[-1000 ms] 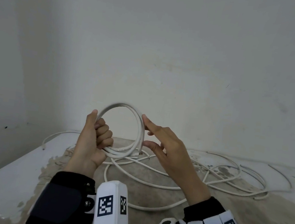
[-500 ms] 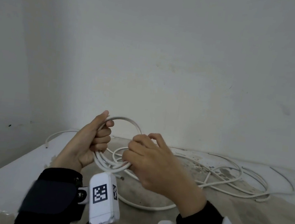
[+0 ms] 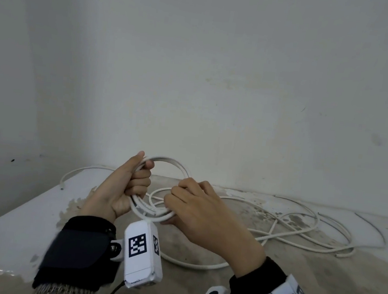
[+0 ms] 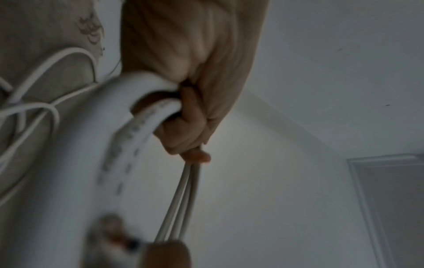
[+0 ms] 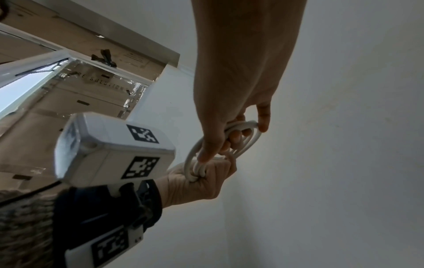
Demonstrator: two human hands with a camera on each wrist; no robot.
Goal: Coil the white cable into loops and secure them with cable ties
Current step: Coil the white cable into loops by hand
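A small coil of white cable stands upright above the table, made of several loops. My left hand grips the coil's left side, fingers curled round the strands; the left wrist view shows the loops running through that fist. My right hand curls round the coil's right side, fingers hooked over the cable and thumb under it. The rest of the cable trails loose over the table to the right. No cable tie is in view.
The table has a worn, stained top and sits against a white wall in a corner. One loose cable end lies at the far left, another at the right.
My right hand, open at the coil's right rim a second ago, has dropped and curled round the loops. The coil has sunk slightly and my left hand keeps its grip.
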